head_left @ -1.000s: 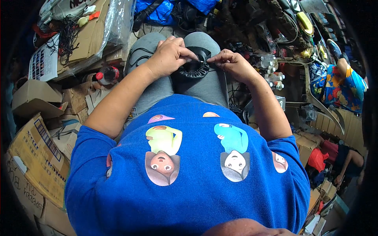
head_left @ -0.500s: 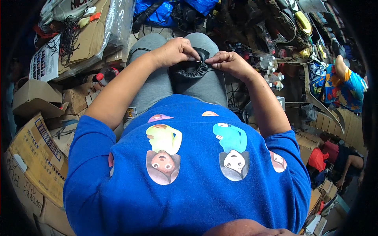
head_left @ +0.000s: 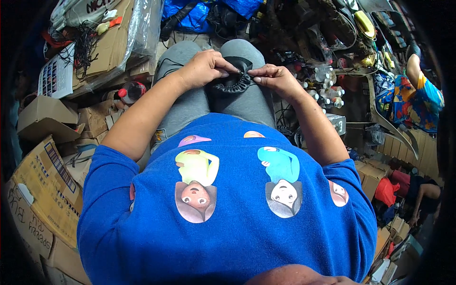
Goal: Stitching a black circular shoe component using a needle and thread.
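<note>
A black, leather-like piece (head_left: 232, 86) with a gathered, ruffled edge rests on my thighs, near the knees. Its smooth flat part (head_left: 243, 62) stands up behind the ruffles. From the left, my left hand (head_left: 206, 69) reaches over it, with thumb and index finger pinched close to the upper right end of the gathers. My right hand (head_left: 276, 79) pinches the same end from the right, fingertips almost meeting the left ones. Anything thin between the fingertips is too small to make out. A thin dark cord (head_left: 167, 66) lies looped over my left thigh.
At the left are cardboard sheets (head_left: 107, 52), an open carton (head_left: 47, 118) and a red-capped bottle (head_left: 129, 92). Several small bottles (head_left: 327, 85) stand right of my knees. Blue plastic sheeting (head_left: 192, 19) lies ahead. Other people (head_left: 415, 102) are at the far right.
My left hand has shifted slightly, its fingertips lower at the black piece. My right hand's fingers have closed in nearer its edge. More cord now shows on my left thigh.
</note>
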The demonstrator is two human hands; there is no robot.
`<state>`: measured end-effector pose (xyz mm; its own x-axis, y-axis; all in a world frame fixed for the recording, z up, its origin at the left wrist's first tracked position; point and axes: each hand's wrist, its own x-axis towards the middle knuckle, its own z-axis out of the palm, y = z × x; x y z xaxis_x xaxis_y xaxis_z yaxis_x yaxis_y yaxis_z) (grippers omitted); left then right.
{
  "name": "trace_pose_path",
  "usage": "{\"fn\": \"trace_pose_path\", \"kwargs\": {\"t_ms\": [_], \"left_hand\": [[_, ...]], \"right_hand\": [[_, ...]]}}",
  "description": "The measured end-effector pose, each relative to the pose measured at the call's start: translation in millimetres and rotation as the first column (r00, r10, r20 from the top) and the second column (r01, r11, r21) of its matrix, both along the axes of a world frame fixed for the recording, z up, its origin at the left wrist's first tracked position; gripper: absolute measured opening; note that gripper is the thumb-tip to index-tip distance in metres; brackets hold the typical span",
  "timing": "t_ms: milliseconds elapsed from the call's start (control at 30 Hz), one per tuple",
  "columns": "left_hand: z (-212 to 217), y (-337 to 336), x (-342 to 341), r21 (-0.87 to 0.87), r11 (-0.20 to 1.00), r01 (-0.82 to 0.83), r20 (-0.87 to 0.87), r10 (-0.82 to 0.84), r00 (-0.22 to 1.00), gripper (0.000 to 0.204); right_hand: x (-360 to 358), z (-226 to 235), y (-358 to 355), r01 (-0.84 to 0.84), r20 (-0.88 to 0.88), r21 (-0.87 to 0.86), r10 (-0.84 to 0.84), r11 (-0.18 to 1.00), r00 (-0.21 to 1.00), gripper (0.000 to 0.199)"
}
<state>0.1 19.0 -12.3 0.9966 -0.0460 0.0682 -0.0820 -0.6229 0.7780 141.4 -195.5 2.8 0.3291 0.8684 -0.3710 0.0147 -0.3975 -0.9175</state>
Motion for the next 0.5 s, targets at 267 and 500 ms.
{"fn": "trace_pose_path", "kwargs": {"t_ms": [267,500], "left_hand": [[-5,-5,-2,-0.216,0.975,-0.056,-0.058,0.045,0.997,0.026],[-8,2,0,-0.132,0.991,0.033,-0.014,-0.035,0.999,0.028]], "right_hand": [[-8,-1,-2,0.082,-0.079,0.007,-0.082,0.997,0.994,0.024],[2,1,-2,-0.01,0.017,0.038,0.01,0.999,1.0,0.026]]}}
